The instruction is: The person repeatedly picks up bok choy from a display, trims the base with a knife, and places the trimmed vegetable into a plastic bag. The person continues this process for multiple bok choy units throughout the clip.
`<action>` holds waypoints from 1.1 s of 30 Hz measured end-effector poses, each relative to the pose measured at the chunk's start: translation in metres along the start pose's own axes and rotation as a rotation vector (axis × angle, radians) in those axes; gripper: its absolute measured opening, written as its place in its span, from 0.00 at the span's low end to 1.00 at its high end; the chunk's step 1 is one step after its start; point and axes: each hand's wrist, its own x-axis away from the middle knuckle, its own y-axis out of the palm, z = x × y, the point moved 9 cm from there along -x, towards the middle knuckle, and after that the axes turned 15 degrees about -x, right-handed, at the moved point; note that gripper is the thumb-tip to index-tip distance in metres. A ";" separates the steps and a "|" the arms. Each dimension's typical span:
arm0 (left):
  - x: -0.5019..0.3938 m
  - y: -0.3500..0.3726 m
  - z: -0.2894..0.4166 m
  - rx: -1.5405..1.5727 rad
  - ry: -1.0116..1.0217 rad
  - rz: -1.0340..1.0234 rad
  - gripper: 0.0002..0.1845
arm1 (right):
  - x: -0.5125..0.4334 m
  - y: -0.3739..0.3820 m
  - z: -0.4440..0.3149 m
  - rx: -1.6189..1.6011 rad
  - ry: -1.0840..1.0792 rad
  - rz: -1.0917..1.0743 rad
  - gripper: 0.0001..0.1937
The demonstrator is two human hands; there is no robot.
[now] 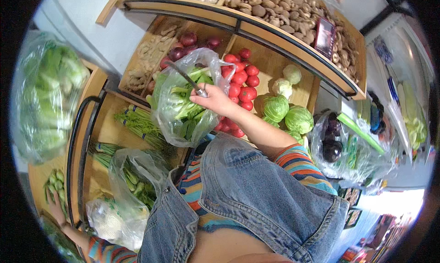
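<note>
My right hand [213, 98] grips a slim metal tool [185, 74] with a shiny silver end, perhaps a knife. It is above an open clear plastic bag of leafy greens [187, 117], beside red tomatoes [243, 77] and red onions [182, 44]. On the far left, my left hand [56, 208] reaches to a lower wooden shelf. Its fingers are apart and touch a pile of small pale-green vegetables [56, 180]; I see nothing held in it.
Bundled green stalks [139, 120], another plastic bag of greens [137, 184] and a bagged white vegetable [108, 220] lie in the left bin. Green cabbages [287, 111] are at the right. A black-edged shelf of mushrooms [271, 5] overhangs the far side. Bagged eggplants [331, 149] stand beyond.
</note>
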 end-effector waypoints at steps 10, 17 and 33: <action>0.186 0.123 0.273 0.830 0.280 -1.082 0.15 | 0.041 -0.003 -0.066 -0.678 0.049 -0.132 0.12; 0.250 0.318 0.264 0.050 0.629 -0.690 0.14 | 0.055 0.014 0.003 -0.681 0.249 -0.073 0.13; 0.266 0.361 0.286 -0.015 0.380 -0.709 0.36 | 0.054 0.026 0.006 -0.634 0.217 -0.101 0.14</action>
